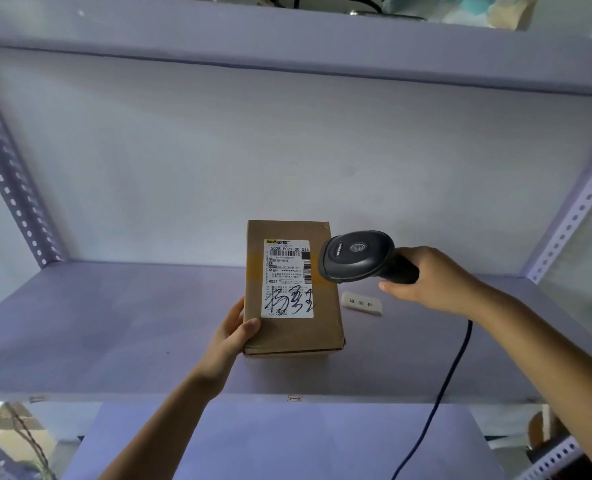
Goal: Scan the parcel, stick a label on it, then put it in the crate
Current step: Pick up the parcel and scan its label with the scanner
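Note:
A brown cardboard parcel [325, 327] is tilted up on the shelf, its white shipping label [287, 278] with barcodes and black handwriting facing me. My left hand [236, 329] grips the parcel's lower left edge, thumb on the front face. My right hand [433, 278] holds a dark handheld barcode scanner [356, 256] by its handle, the scanner head right beside the label's upper right corner. A small white sticker strip with printed characters [361, 303] lies on the shelf just right of the parcel. No crate is in view.
The grey-purple shelf board [114, 334] carries the parcel; another shelf [287, 39] hangs above. Perforated metal uprights stand at left [10, 192] and right [571, 216]. The scanner's dark cable [443, 386] drops over the shelf's front edge. A lower surface [270, 445] lies beneath.

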`<state>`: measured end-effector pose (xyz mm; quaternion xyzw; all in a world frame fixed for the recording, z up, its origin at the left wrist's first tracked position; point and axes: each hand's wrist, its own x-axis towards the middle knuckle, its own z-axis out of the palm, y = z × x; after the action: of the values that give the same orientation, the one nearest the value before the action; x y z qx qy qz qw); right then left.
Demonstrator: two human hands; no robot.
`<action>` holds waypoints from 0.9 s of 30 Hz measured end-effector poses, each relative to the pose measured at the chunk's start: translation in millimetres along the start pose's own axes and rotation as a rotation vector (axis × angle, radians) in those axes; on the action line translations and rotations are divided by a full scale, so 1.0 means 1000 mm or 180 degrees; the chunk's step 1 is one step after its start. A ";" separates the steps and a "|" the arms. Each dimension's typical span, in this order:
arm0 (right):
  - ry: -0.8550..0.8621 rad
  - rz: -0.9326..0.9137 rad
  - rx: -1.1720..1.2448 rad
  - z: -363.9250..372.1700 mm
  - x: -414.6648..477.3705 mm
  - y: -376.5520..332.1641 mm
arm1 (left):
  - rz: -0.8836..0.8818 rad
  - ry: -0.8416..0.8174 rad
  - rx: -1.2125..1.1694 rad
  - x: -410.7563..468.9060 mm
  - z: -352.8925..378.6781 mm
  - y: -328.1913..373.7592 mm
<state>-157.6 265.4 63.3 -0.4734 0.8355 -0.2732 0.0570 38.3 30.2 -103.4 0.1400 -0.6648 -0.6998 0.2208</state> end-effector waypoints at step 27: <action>-0.0066 0.0002 -0.0698 0.011 0.002 -0.003 | 0.0086 -0.0029 -0.0020 -0.007 0.005 0.007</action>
<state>-152.3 258.1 56.3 -0.4792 0.8599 -0.1753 0.0136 42.4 37.9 -96.9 0.1272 -0.6654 -0.6995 0.2276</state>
